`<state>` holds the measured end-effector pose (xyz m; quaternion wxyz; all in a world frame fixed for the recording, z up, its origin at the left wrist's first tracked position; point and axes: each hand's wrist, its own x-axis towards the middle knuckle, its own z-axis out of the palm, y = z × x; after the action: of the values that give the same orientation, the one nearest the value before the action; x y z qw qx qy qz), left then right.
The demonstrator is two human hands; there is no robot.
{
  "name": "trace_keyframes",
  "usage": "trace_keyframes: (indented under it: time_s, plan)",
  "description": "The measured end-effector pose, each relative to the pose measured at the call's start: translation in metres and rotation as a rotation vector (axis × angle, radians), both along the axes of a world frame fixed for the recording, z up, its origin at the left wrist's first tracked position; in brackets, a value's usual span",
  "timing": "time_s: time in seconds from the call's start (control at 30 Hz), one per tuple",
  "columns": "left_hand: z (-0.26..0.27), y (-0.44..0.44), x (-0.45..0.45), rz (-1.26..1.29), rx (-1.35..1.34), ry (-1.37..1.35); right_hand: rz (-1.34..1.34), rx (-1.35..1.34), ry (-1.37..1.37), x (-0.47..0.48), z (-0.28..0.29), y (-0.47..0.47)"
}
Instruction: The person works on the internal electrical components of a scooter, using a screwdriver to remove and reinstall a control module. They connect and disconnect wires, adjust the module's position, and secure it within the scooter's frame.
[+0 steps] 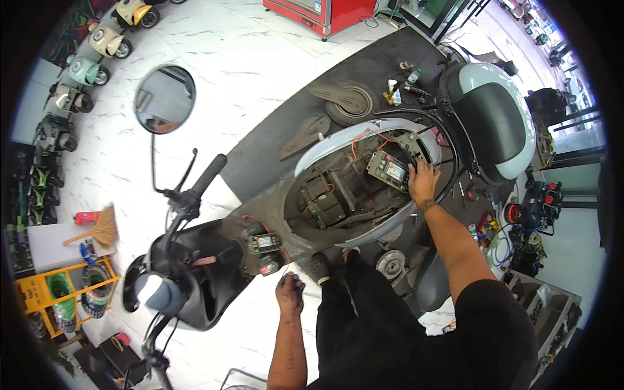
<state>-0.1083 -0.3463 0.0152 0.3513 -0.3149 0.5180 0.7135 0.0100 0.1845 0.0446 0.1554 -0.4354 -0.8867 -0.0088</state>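
My right hand [423, 183] grips the near-right end of a boxy battery [388, 169] with a printed label. The battery sits tilted over the open under-seat compartment [336, 180] of a pale grey electric scooter, with the seat off. Orange-red wires [360, 141] run along the compartment's far rim. My left hand [290, 292] hangs beside the scooter's footboard, fingers curled; whether something thin is between them is unclear. Just beyond it, a second labelled battery [264, 243] rests on the footboard with a red wire, next to a dark, red-marked block [269, 263].
Handlebar grip [209, 173] and mirror [165, 99] project at left. The rear top box [492, 122] stands at right. A loose wheel [353, 103] and covers lie on the dark mat [263, 151]. Tools and an air compressor [531, 207] are at right, a tyre rack [68, 292] at left.
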Motion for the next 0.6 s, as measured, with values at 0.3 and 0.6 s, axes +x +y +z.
trace_keyframes:
  time_s: [0.3, 0.6]
  plan:
    - [0.098, -0.031, -0.079, 0.140, 0.169, 0.123, 0.130, -0.541, 0.260, 0.019, 0.052, -0.101]
    - [-0.016, -0.123, -0.151, -0.054, -0.501, 0.154, 0.250, -1.045, -0.425, 0.239, 0.040, -0.054]
